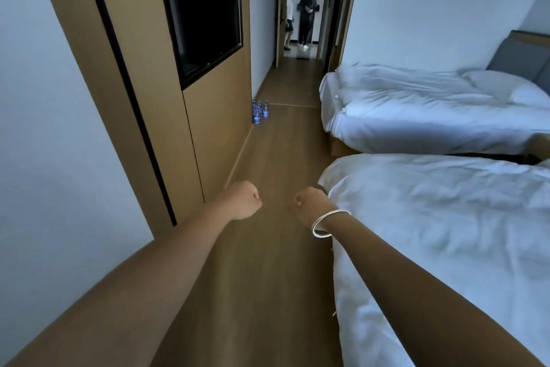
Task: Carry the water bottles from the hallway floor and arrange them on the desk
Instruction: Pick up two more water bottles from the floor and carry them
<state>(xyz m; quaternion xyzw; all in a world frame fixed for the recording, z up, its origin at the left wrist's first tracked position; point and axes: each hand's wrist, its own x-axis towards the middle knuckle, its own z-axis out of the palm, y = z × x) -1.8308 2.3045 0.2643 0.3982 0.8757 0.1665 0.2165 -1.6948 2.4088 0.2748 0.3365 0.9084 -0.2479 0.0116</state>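
Several clear water bottles (pixel 259 112) with blue labels stand in a tight cluster on the wooden floor, against the base of the left wall, well ahead of me. My left hand (pixel 242 200) is stretched forward at the centre, its fingers curled into a fist with nothing in it. Just to its right, my right hand (pixel 309 203) is also a closed, empty fist, with a silver bangle on the wrist. Both hands are far short of the bottles. No desk is in view.
A wooden wall panel with a dark TV screen (pixel 202 9) runs along the left. Two beds with white duvets, near bed (pixel 446 232) and far bed (pixel 431 104), fill the right side. A wooden floor strip (pixel 276 164) leads to a doorway where two people (pixel 300 18) stand.
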